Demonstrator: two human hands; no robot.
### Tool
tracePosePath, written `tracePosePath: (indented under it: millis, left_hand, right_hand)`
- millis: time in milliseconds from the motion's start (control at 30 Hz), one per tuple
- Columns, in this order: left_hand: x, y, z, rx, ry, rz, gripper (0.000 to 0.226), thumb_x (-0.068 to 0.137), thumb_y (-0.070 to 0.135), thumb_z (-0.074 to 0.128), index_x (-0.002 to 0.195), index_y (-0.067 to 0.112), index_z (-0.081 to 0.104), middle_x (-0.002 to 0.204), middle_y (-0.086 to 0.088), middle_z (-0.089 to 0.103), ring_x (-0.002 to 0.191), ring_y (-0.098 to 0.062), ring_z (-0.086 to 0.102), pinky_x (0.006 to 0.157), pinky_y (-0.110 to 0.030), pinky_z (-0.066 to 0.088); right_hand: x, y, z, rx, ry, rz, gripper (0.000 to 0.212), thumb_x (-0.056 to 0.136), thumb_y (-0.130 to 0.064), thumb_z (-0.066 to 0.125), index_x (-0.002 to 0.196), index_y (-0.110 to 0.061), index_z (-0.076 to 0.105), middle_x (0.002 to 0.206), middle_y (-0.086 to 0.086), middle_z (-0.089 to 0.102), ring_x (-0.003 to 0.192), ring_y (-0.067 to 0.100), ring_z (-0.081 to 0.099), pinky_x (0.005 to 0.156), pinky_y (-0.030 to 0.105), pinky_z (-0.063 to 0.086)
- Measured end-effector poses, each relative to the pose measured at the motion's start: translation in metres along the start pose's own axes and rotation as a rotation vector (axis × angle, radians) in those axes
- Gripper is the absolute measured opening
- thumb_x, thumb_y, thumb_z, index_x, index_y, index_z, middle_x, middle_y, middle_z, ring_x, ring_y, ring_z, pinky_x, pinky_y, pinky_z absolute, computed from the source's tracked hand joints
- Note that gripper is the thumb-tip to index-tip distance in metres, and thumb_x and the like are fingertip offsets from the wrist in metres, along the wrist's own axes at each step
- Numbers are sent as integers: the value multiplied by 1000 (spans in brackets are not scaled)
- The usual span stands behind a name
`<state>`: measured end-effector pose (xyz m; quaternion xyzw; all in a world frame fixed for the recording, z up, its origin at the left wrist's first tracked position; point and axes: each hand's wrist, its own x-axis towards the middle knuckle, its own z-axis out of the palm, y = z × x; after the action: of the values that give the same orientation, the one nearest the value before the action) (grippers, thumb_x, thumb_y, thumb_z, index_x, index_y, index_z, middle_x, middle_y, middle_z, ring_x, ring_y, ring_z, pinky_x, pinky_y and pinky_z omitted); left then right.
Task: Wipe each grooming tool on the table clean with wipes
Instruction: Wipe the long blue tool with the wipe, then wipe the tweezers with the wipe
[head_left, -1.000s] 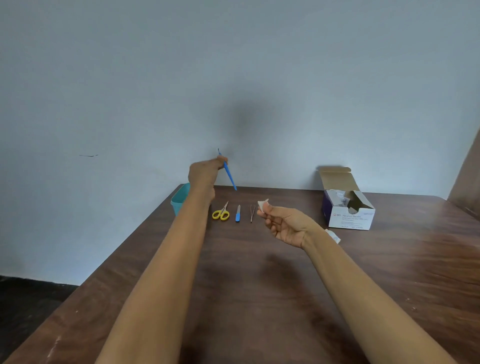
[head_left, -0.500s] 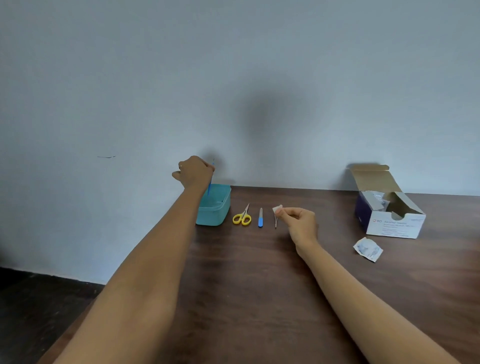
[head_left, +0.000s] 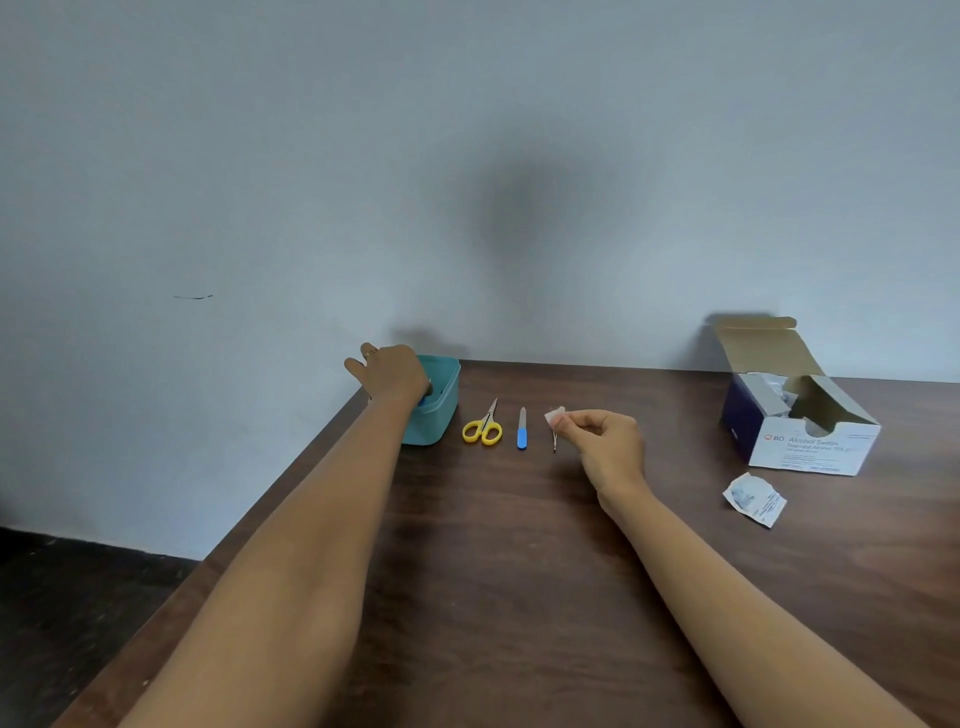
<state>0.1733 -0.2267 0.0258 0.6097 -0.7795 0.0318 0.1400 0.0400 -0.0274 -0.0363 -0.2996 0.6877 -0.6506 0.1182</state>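
I see left hand (head_left: 392, 371) dipped into teal bin (head_left: 441, 415), fingers hidden; cannot tell its grip. Right hand (head_left: 605, 441) pinches wipe (head_left: 555, 415), tweezers (head_left: 554, 444) just below fingertips. Scissors (head_left: 483, 427), nail file (head_left: 521, 430) lie between hands. Swab box (head_left: 810, 447), torn wrapper (head_left: 754, 500) right of right hand.

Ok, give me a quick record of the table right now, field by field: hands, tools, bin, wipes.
left hand: reaches into teal bin, grip hidden
right hand: pinches white wipe, near tweezers
row on table: yellow scissors, blue nail file, tweezers
swab box: open, at right
torn wrapper: lying in front of box
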Motion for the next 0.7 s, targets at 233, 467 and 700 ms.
tracePosePath:
  millis: [233, 467, 700]
  left_hand:
    - [-2, 1, -3, -32, -77, 1, 26, 79, 33, 68, 90, 17, 51, 106, -6, 60, 125, -27, 35, 99, -40, 27]
    - [-1, 9, -21, -236, 95, 7, 25, 81, 35, 62, 91, 12, 67, 101, -9, 65, 115, -30, 41, 88, -40, 29]
    - [-36, 67, -54, -497, 69, 205, 35, 82, 42, 63, 102, 14, 71, 110, -9, 66, 113, -31, 52, 94, -41, 37]
  right_hand:
    - [0, -1, 0, 24, -2, 29, 13, 75, -35, 79, 76, -22, 76, 79, -7, 72, 84, 6, 64, 74, 23, 45]
    - [2, -4, -6, 327, 126, 118, 11, 76, -25, 79, 83, -17, 73, 82, -7, 71, 82, 0, 61, 68, 11, 41]
    - [3, -6, -16, 662, 176, 259, 8, 78, -15, 76, 81, -19, 70, 77, -7, 66, 66, 3, 48, 65, 16, 42]
